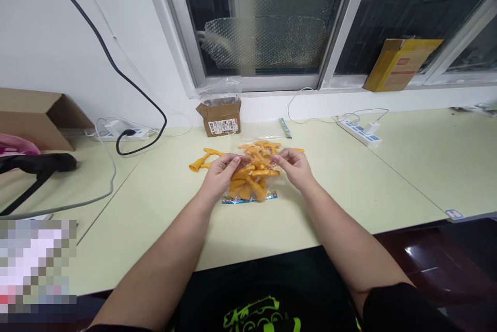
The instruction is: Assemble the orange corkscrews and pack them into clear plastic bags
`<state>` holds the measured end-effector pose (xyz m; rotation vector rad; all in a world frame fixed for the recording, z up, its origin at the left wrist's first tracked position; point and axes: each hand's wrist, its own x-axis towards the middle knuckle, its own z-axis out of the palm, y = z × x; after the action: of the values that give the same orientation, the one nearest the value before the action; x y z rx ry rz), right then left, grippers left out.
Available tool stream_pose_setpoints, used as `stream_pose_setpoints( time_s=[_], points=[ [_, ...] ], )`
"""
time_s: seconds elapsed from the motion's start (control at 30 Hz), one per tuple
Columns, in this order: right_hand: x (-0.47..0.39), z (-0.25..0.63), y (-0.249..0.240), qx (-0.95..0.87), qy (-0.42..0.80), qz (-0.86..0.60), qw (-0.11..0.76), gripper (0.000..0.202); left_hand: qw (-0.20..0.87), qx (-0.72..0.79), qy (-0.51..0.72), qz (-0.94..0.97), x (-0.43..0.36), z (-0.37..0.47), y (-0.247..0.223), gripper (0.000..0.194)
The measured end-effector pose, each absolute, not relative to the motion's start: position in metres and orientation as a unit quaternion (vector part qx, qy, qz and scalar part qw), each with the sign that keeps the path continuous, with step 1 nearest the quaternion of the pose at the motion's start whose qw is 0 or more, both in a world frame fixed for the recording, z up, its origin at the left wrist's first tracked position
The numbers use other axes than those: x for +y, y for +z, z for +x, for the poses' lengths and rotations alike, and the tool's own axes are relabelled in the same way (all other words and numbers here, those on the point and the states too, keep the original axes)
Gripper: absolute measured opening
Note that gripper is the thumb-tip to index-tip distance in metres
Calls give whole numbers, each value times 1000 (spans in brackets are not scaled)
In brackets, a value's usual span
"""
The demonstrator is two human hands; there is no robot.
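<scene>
A clear plastic bag [248,190] filled with orange-yellow plastic pieces lies on the table in front of me, its blue printed strip towards me. My left hand [223,172] pinches the left side of the bag's far end. On the right side, my right hand [294,167] pinches it too, thumb against fingers. More orange plastic pieces [264,149] sit just behind the bag. One funnel-ended orange piece [197,164] lies to the left of my left hand. Their exact kind cannot be made out.
Behind the pieces lies a flat clear bag [264,129] beside a small open carton [221,117]. Power strips [359,131] with cables rest along the wall on both sides. A larger cardboard box [31,117] and a black stand-like object [42,163] occupy the left.
</scene>
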<state>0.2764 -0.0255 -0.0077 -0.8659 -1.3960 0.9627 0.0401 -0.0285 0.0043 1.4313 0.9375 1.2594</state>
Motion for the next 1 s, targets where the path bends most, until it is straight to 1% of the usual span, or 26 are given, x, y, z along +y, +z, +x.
stream_pose_setpoints(
  time_s=[0.2, 0.3, 0.37, 0.43, 0.5, 0.57, 0.6, 0.63, 0.7, 0.77, 0.87, 0.93, 1.0],
  points=[
    [-23, 280, -3, -552, 382, -386, 633, 48, 522, 365, 503, 585, -30, 39, 6, 44],
    [-25, 281, -3, -564, 379, -372, 632, 49, 535, 356, 498, 583, -32, 39, 5, 40],
    [-26, 282, -3, -573, 377, -357, 634, 48, 534, 352, 502, 582, -33, 39, 5, 38],
    [-28, 282, -4, -577, 389, -332, 637, 42, 529, 347, 524, 571, -33, 40, 5, 37],
    [-28, 284, -6, -595, 416, -303, 617, 41, 521, 346, 555, 548, -33, 41, 5, 37],
    [-27, 284, -8, -633, 436, -291, 570, 49, 519, 346, 574, 530, -33, 42, 7, 38],
    [-26, 284, -9, -653, 433, -294, 547, 50, 524, 343, 575, 527, -33, 42, 7, 38],
    [-25, 284, -11, -669, 422, -301, 532, 47, 529, 340, 573, 526, -33, 41, 8, 38],
    [-23, 283, -13, -689, 391, -320, 521, 34, 533, 341, 560, 534, -33, 40, 10, 39],
    [-23, 281, -15, -692, 376, -326, 523, 26, 533, 362, 529, 552, -33, 39, 11, 44],
    [-24, 279, -15, -674, 390, -327, 536, 26, 548, 397, 449, 584, -31, 39, 9, 55],
    [-26, 277, -13, -650, 403, -336, 549, 30, 551, 401, 423, 597, -30, 39, 6, 52],
    [-28, 277, -10, -629, 414, -342, 563, 36, 542, 398, 433, 600, -28, 39, 3, 50]
  ],
)
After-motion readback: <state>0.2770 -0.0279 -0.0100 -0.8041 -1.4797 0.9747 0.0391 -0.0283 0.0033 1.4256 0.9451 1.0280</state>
